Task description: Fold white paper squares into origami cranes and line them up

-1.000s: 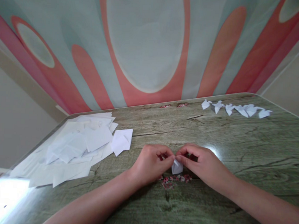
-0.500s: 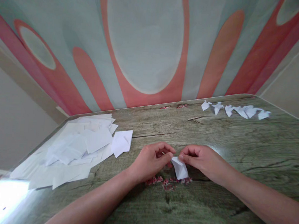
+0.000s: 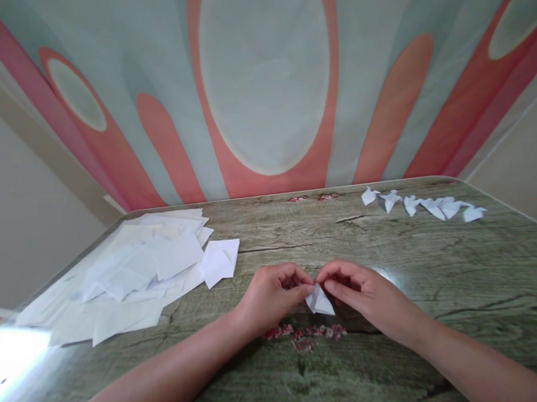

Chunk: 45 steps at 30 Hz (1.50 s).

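Observation:
A small piece of folded white paper [image 3: 321, 302] is held just above the wood-patterned table, its pointed end up between my hands. My left hand [image 3: 278, 294] pinches its upper left edge between thumb and forefinger. From the other side, my right hand [image 3: 363, 293] has thumb and fingertips closed at the top of the paper, with the forefinger reaching close to the left fingertips. The exact hold of the right fingertips is partly hidden. Pink flower prints show on the table below the paper.
To the left lies a spread pile of white paper sheets [image 3: 171, 257], with a few folded squares [image 3: 219, 262] at its right side. Several folded paper birds [image 3: 411, 205] stand in a row at the far right. A patterned wall covering [image 3: 260, 92] rises behind the table [image 3: 293, 238].
The folded paper has tilted and now shows a more triangular face. My right hand's fingers have moved left and up to its top, closer to my left fingertips. The view has shifted slightly.

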Each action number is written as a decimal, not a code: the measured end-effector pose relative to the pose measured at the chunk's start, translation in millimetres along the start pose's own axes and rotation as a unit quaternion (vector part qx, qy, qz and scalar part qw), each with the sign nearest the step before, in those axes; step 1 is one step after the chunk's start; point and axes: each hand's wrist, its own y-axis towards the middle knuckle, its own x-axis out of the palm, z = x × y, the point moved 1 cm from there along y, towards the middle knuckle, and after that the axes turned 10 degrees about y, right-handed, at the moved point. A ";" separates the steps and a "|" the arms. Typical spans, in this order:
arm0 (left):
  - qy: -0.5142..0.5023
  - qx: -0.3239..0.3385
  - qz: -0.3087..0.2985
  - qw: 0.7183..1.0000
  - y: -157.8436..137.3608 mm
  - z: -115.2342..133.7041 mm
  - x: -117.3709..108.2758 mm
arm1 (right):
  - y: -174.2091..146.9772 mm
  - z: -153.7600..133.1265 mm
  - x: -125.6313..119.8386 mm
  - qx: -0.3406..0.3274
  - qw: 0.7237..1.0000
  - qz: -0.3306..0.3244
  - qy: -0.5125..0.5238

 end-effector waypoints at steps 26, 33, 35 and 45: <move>0.055 0.053 -0.049 0.996 -5.7 7.7 -5.4 | -1.3 2.7 7.0 0.024 0.999 0.038 -0.006; -0.129 0.024 -0.112 0.985 -2.9 4.2 -2.7 | -0.7 5.6 7.2 0.042 0.986 0.015 0.159; -0.216 0.011 -0.141 0.966 -1.2 2.1 -0.2 | -1.8 5.4 8.4 0.072 0.965 -0.007 0.253; -0.327 -0.012 -0.150 0.933 -1.3 1.3 3.3 | -5.1 2.7 11.1 0.158 0.883 -0.085 0.433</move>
